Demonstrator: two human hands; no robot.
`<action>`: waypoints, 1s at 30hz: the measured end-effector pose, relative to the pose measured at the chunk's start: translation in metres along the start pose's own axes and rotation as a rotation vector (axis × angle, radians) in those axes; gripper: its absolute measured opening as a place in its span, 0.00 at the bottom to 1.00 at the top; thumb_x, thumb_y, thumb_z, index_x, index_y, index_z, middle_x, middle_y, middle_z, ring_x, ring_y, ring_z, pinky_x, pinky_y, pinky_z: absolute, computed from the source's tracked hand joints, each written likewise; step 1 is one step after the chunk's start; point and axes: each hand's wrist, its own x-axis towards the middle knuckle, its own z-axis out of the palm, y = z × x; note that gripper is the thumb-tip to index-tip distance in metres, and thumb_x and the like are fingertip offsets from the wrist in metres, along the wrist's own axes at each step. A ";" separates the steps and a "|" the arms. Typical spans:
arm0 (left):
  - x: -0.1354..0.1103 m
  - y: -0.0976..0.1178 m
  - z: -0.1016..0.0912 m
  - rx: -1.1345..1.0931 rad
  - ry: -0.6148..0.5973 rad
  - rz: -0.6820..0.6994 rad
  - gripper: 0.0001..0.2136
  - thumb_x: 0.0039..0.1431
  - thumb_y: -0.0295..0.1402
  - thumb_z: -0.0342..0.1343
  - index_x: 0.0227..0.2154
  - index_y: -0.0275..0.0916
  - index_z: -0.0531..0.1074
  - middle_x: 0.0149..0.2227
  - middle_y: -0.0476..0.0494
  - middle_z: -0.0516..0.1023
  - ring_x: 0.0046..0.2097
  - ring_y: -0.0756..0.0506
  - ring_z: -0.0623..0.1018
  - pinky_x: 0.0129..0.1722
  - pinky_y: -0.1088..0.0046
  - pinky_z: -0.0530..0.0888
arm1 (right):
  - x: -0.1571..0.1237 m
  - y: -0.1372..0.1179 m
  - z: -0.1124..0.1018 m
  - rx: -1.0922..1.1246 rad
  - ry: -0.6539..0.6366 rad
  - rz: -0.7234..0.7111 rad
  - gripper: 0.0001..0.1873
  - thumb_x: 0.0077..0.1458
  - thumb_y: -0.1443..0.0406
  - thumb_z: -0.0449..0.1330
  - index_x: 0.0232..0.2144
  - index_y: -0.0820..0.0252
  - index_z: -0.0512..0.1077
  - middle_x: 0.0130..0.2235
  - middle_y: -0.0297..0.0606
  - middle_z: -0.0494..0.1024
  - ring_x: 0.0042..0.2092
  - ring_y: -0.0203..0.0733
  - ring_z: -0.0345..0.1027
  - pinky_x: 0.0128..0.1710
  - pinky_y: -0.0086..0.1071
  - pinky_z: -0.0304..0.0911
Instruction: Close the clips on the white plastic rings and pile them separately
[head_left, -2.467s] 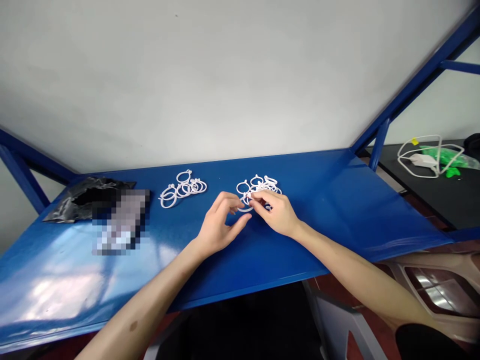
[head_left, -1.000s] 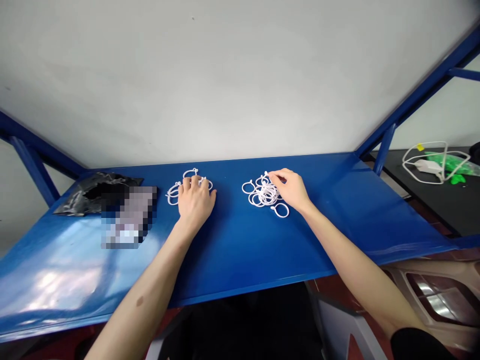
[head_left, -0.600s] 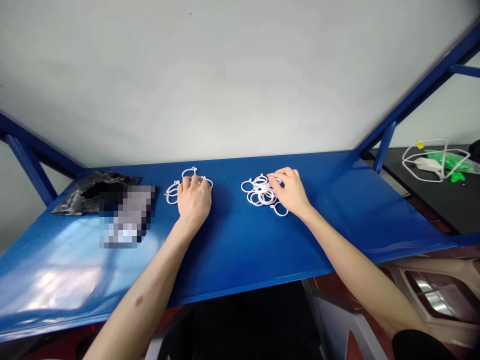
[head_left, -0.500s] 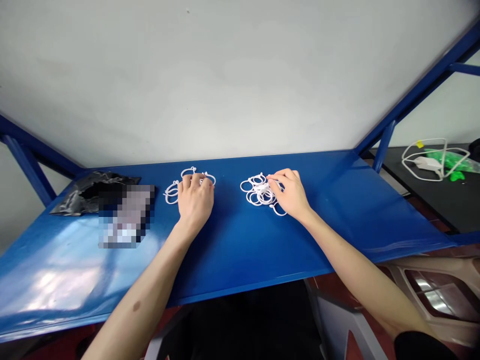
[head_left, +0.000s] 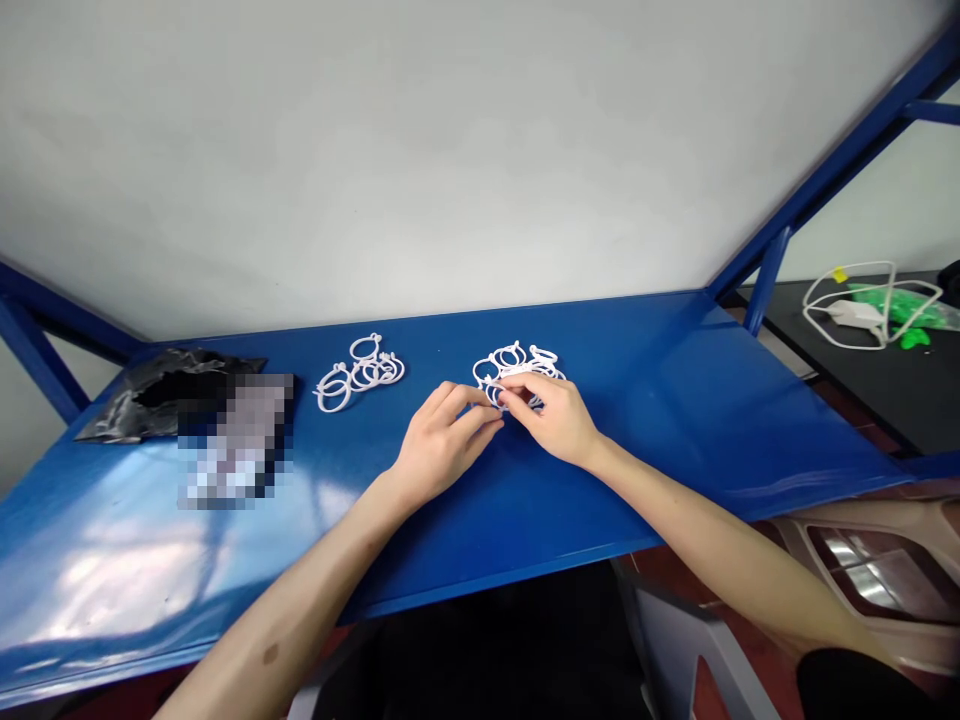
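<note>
Two heaps of white plastic rings lie on a blue shelf (head_left: 660,400). The left heap (head_left: 360,375) lies untouched, spread in a short row. My hands meet at the near edge of the right heap (head_left: 517,365). There my left hand (head_left: 442,445) and my right hand (head_left: 551,415) pinch the same white ring (head_left: 499,398) between fingertips, low over the shelf. Most of that ring is hidden by the fingers.
A black plastic bag (head_left: 150,395) with a blurred patch beside it lies at the shelf's left end. Blue frame struts (head_left: 817,180) rise at both ends. On a dark table (head_left: 885,380) to the right rest a white wire frame (head_left: 862,305) and green parts.
My left hand has left the left heap and come right to the right heap. My right hand has drawn a ring out of that heap, and both hands now pinch it.
</note>
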 end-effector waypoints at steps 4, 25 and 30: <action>0.000 0.001 0.001 -0.121 0.087 -0.291 0.06 0.65 0.35 0.59 0.42 0.41 0.73 0.40 0.44 0.79 0.38 0.48 0.79 0.38 0.71 0.76 | -0.001 0.002 0.000 0.021 0.034 -0.007 0.10 0.65 0.63 0.58 0.46 0.55 0.77 0.38 0.36 0.84 0.36 0.40 0.78 0.40 0.34 0.75; 0.000 -0.004 0.001 -0.430 -0.180 -0.643 0.08 0.65 0.35 0.54 0.33 0.42 0.76 0.26 0.52 0.80 0.27 0.49 0.79 0.30 0.75 0.72 | -0.009 0.005 0.004 -0.155 -0.161 -0.282 0.12 0.69 0.67 0.54 0.42 0.57 0.78 0.36 0.40 0.82 0.37 0.43 0.74 0.38 0.37 0.71; 0.008 -0.019 -0.008 0.024 -0.189 -0.446 0.13 0.67 0.44 0.53 0.39 0.42 0.78 0.37 0.43 0.83 0.39 0.42 0.80 0.41 0.66 0.74 | 0.003 0.008 -0.003 -0.230 -0.008 -0.139 0.10 0.67 0.64 0.56 0.38 0.55 0.78 0.38 0.39 0.80 0.41 0.43 0.75 0.43 0.37 0.71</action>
